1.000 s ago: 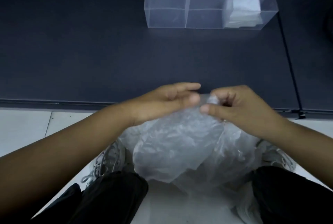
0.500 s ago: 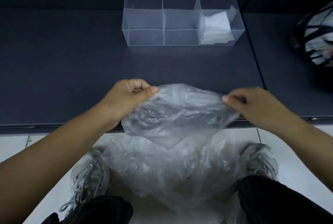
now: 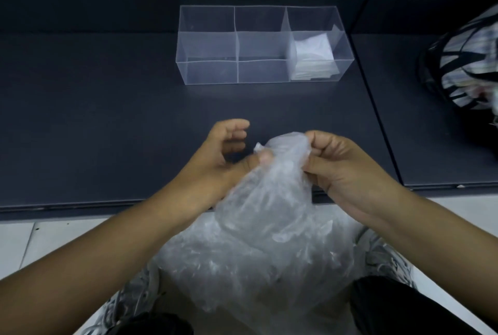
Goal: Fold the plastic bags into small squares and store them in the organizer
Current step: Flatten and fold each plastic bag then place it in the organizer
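A crumpled clear plastic bag [image 3: 269, 194] hangs in front of me over the near edge of the dark table [image 3: 107, 119]. My right hand [image 3: 342, 170] pinches its bunched top edge between thumb and fingers. Just left of it is my left hand [image 3: 221, 156]: the thumb touches the bag's top and the fingers are loosely curled and apart from it. Below, a heap of more clear plastic bags [image 3: 237, 275] lies between my knees. Further back on the table stands the clear organizer [image 3: 210, 71] with three compartments. Folded white bags [image 3: 312, 57] lie in its right one.
A black-and-white striped bag [image 3: 463, 65] sits at the right edge on a neighbouring table panel, past a seam [image 3: 377, 108]. My grey shoes [image 3: 382, 253] and black trouser legs [image 3: 404, 307] are on the white tiled floor [image 3: 40, 243] below the table edge.
Half a second ago both hands held the bag spread wide between them. Now they have come together, the bag is bunched, and the left fingers have let go of it.
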Action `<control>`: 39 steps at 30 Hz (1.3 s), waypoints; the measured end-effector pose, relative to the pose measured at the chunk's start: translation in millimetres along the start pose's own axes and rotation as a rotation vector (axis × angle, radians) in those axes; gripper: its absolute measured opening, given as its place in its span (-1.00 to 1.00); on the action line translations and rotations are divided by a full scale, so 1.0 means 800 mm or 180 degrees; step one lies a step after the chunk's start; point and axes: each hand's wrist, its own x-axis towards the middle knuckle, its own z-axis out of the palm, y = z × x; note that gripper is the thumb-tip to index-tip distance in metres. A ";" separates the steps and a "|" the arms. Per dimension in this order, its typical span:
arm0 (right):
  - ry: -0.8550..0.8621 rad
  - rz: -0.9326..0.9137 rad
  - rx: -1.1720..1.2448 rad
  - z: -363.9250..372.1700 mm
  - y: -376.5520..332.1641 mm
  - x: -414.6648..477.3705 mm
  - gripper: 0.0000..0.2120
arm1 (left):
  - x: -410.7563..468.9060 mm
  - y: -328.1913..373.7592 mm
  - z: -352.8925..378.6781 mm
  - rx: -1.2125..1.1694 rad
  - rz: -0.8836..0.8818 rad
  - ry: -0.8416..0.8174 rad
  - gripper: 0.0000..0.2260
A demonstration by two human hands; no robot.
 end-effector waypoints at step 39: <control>0.0066 -0.0383 -0.1779 -0.014 -0.031 0.018 -0.73 | 0.033 -0.001 -0.036 -0.0011 0.0715 0.0135 -0.63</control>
